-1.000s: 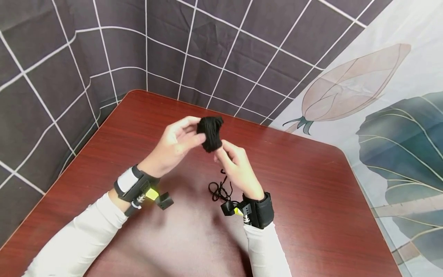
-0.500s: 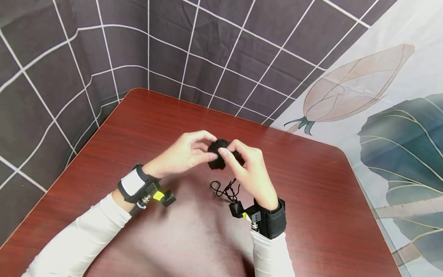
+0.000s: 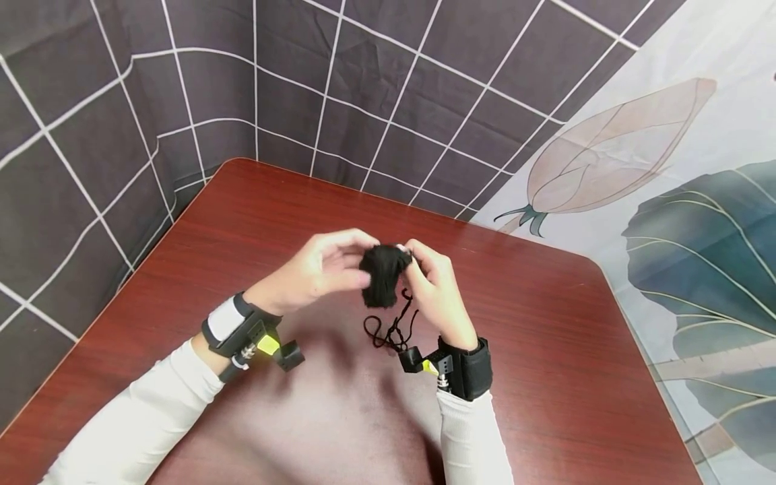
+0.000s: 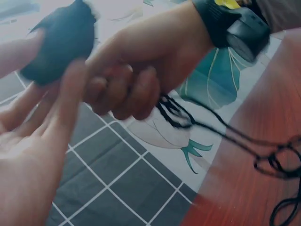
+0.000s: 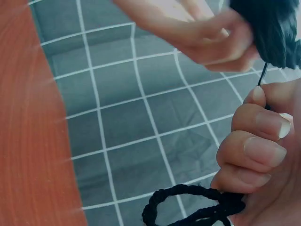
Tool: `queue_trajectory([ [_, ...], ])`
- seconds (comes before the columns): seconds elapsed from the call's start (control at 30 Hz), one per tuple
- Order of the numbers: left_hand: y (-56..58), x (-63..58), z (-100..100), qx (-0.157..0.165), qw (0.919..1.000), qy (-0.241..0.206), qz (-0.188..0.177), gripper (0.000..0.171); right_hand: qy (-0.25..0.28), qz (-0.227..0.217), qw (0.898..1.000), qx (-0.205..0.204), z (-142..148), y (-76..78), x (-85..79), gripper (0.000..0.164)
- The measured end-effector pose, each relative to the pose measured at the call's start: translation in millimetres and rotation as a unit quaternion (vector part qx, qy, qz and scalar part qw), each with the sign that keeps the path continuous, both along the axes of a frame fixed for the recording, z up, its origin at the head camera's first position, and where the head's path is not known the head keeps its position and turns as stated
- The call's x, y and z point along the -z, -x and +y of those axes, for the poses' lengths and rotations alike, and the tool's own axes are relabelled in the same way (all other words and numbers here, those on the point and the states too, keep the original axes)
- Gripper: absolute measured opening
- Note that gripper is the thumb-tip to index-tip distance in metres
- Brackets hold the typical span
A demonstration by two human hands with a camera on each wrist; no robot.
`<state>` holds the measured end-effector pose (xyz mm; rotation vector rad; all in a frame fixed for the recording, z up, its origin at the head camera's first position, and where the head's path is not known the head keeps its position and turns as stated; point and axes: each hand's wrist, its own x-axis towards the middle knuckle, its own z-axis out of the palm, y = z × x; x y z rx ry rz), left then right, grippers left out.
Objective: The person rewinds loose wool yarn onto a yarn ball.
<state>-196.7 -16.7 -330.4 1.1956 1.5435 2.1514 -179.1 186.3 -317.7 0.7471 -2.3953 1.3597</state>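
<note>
A bundle of black yarn [image 3: 382,277] is held up over the table between both hands. My left hand [image 3: 315,271] grips its left side, thumb in front and fingers behind. At the bundle's upper right corner my right hand [image 3: 438,286] pinches with thumb and forefinger. The right wrist view shows a thin dark strand [image 5: 263,74] running from the bundle to these fingertips, the other fingers curled into the palm. Loops of black braided cord [image 5: 181,189] come out under the right hand. In the left wrist view the cord [image 4: 225,135] trails down towards the table.
The reddish-brown table [image 3: 545,350] spreads under both hands. A dark cloth with white grid lines [image 3: 339,87] hangs behind it, and a pale cloth with leaf prints [image 3: 606,155] hangs on the right. Both wrists wear black camera straps [image 3: 465,369].
The bundle has come down and nearer. My right hand has moved from below the bundle, across its front, to its upper right corner. My left hand has kept its hold.
</note>
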Motion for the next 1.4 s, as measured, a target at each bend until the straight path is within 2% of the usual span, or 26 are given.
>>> queue_trajectory([
  [0.1,0.8,-2.7,-1.5,-0.077,0.9956,-0.045,-0.027,0.035,-0.009,0.006,1.000,-0.021,-7.8,1.5,4.8,0.029],
  [0.23,2.7,-5.8,-3.2,-0.177,0.9817,-0.054,-0.044,0.036,-0.038,0.020,0.998,-0.038,-19.9,-2.6,3.7,0.031],
  [0.37,6.2,-4.6,-3.9,-0.247,0.9673,-0.025,-0.053,0.039,-0.091,0.049,0.994,-0.030,-26.2,-10.1,-2.5,0.032],
  [0.43,8.1,-2.5,-3.4,-0.267,0.9626,0.004,-0.046,0.039,-0.110,0.064,0.992,-0.022,-26.4,-13.9,-6.4,0.030],
  [0.5,9.5,-0.1,-2.1,-0.274,0.9603,0.043,-0.031,0.039,-0.110,0.074,0.991,-0.019,-24.6,-17.5,-10.1,0.028],
  [0.57,10.3,2.2,-0.7,-0.261,0.9618,0.080,-0.010,0.039,-0.093,0.084,0.992,-0.017,-21.7,-20.2,-14.1,0.025],
  [0.63,9.9,4.0,0.7,-0.229,0.9673,0.110,0.008,0.038,-0.070,0.093,0.993,-0.011,-18.1,-21.8,-17.7,0.024],
  [0.73,7.2,5.3,3.2,-0.150,0.9795,0.132,0.027,0.038,-0.039,0.109,0.993,0.004,-12.1,-22.1,-21.9,0.022],
  [0.8,4.3,5.5,4.3,-0.096,0.9846,0.142,0.037,0.038,-0.028,0.114,0.993,0.016,-8.3,-21.1,-23.2,0.022],
  [0.87,1.5,5.5,4.7,-0.047,0.9872,0.145,0.047,0.038,-0.020,0.113,0.993,0.023,-5.3,-19.8,-23.3,0.022],
  [0.93,-0.8,5.1,3.9,-0.012,0.9879,0.144,0.055,0.037,-0.007,0.101,0.995,0.020,-3.2,-17.2,-21.8,0.022],
  [1.07,-3.1,3.5,1.2,0.042,0.9916,0.107,0.059,0.034,0.028,0.039,0.999,-0.002,-3.6,-9.8,-13.0,0.025],
  [1.13,-3.6,2.9,0.0,0.049,0.9949,0.074,0.048,0.034,0.048,-0.006,0.999,-0.013,-6.6,-6.1,-7.2,0.027],
  [1.23,-4.0,2.0,-0.9,0.026,0.9996,0.012,0.007,0.034,0.063,-0.056,0.996,-0.020,-12.4,-1.8,1.5,0.027],
  [1.3,-3.2,1.0,-0.4,-0.002,0.9992,-0.032,-0.024,0.034,0.066,-0.073,0.995,-0.026,-16.5,-0.4,5.6,0.026],
  [1.4,-0.8,-1.7,0.8,-0.056,0.9932,-0.082,-0.061,0.032,0.041,-0.059,0.997,-0.037,-20.2,-0.5,9.9,0.027],
])
